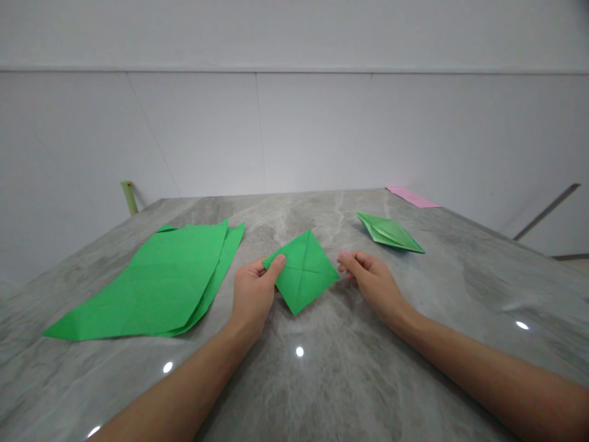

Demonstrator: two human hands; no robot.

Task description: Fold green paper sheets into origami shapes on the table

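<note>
A small green folded paper square with crease lines lies on the grey marble table, turned like a diamond. My left hand pinches its left corner between thumb and fingers. My right hand rests curled at the square's right corner, its fingertips together right at the paper's edge; whether it grips the corner I cannot tell.
A stack of large green paper sheets lies to the left. A folded green paper model sits at the back right, a pink sheet beyond it at the table's far edge. A white wall stands behind the table.
</note>
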